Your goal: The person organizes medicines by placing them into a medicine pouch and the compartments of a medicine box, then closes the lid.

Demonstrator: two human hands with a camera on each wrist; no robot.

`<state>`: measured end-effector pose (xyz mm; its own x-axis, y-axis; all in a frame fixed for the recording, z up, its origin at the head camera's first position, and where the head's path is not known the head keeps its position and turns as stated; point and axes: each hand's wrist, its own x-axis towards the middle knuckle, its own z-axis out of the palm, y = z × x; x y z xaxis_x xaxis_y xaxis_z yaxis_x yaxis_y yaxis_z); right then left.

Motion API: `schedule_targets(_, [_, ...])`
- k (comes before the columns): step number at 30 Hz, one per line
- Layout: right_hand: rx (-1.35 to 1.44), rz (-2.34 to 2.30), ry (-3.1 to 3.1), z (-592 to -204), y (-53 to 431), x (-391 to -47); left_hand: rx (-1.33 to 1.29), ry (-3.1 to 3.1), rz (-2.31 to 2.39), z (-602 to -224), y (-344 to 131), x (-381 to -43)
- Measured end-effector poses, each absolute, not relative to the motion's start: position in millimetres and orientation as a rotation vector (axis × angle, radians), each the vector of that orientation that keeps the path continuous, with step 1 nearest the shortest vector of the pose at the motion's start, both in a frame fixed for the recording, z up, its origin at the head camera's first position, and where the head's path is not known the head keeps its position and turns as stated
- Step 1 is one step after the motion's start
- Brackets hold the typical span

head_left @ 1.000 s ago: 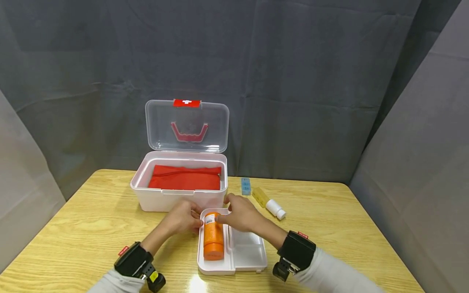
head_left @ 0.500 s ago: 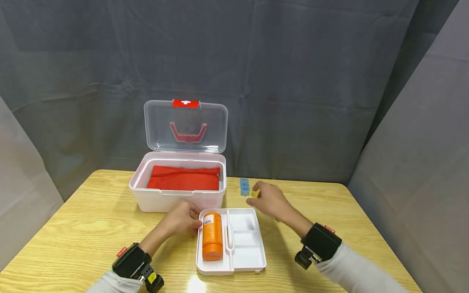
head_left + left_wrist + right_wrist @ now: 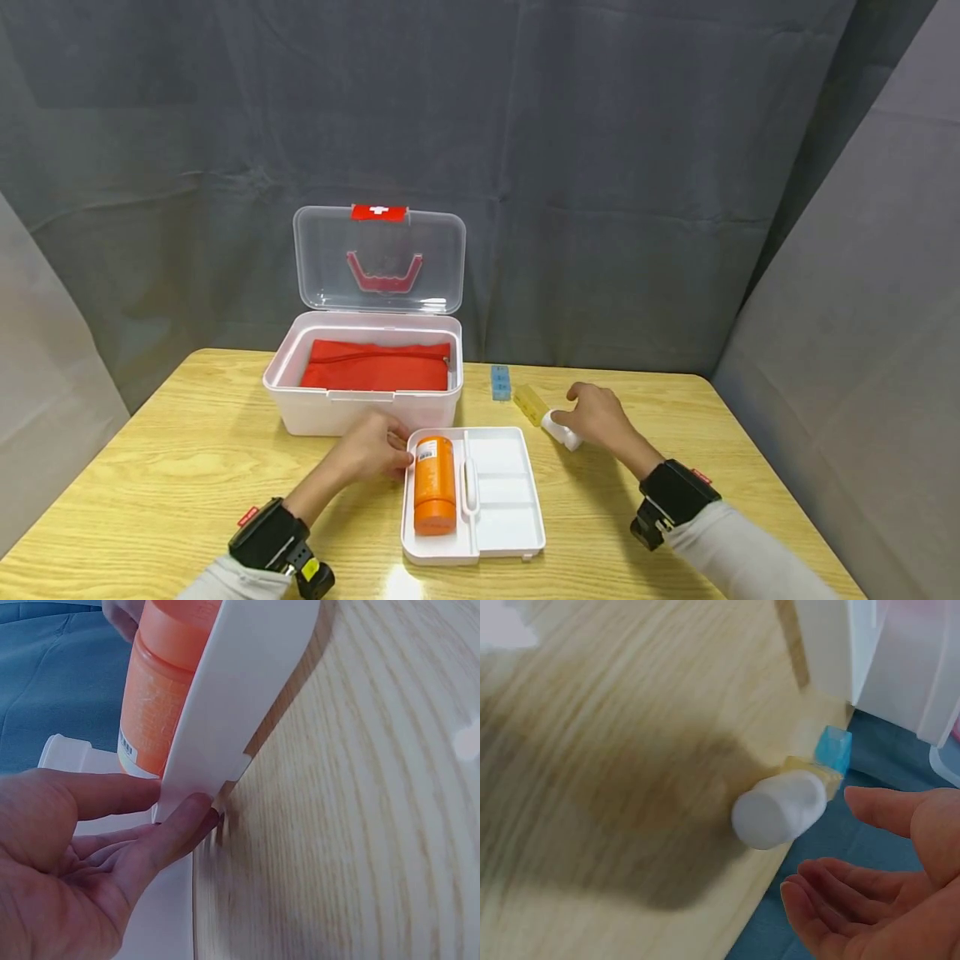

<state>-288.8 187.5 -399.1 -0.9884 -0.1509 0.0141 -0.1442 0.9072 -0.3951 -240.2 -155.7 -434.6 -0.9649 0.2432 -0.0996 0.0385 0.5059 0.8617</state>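
My left hand (image 3: 370,448) pinches the far left corner of a shallow white divided tray (image 3: 512,530), thumb and fingers on either side of its wall in the left wrist view. An orange pill bottle (image 3: 435,483) lies in the tray's left compartment, its cap toward me. Over to the right, my right hand (image 3: 598,417) hovers at a small white bottle (image 3: 778,810) lying on its side. Its thumb and fingers are spread apart, with nothing between them in the right wrist view. A yellow pill organizer (image 3: 530,405) lies just behind the white bottle.
A white box (image 3: 360,412) stands behind the tray, its clear lid (image 3: 382,237) raised. A red zippered pouch (image 3: 375,367) lies inside. Near the table's back edge is a blue pill organizer (image 3: 501,383). A dark cloth (image 3: 600,183) hangs behind the table.
My right hand has left the tray's far edge and moved right, passing over the yellow organizer to the white bottle. My left hand has stayed at the tray's corner.
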Motion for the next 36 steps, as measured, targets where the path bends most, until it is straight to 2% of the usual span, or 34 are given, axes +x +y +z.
schedule_targets(22, [-0.227, -0.71, 3.056, -421.5, 186.2, -287.5, 0.275, 2.496, 1.478, -430.9, -155.1, -238.1])
schedule_targets(36, [-0.237, -0.766, 3.029, -402.8, 179.7, -275.0, 0.266, 2.511, 1.462, -430.4, -156.2, -238.8])
